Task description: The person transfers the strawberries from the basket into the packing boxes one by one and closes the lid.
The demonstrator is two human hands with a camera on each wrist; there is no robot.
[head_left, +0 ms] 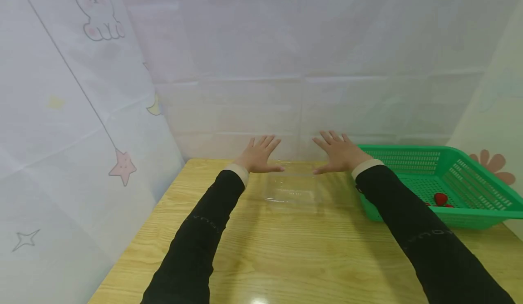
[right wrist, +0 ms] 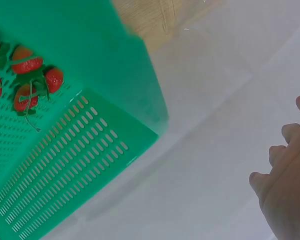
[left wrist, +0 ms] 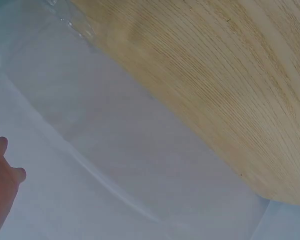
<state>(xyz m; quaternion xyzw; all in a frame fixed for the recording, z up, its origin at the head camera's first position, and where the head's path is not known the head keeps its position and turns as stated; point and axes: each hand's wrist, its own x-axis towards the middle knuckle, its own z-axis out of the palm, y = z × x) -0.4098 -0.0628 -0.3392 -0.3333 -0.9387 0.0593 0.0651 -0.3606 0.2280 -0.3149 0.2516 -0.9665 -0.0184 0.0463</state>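
Note:
Both arms reach forward over the wooden table. My left hand (head_left: 260,156) is spread with straight fingers and holds nothing; it is just left of a clear plastic box (head_left: 292,190). On the other side of the box, my right hand (head_left: 337,153) also has its fingers spread, with nothing in it. In the right wrist view, the right hand (right wrist: 290,175) shows at the right edge, apart from the green basket (right wrist: 75,165). Several strawberries (right wrist: 27,62) with green leaves lie inside that basket. Only part of the left hand (left wrist: 2,180) appears in the left wrist view.
The green basket (head_left: 482,213) stands on the right of the wooden table (head_left: 286,258), partly behind the right sleeve. A pale cloth (head_left: 253,45) hangs behind the table's far edge, and a printed cloth (head_left: 61,159) hangs along the left.

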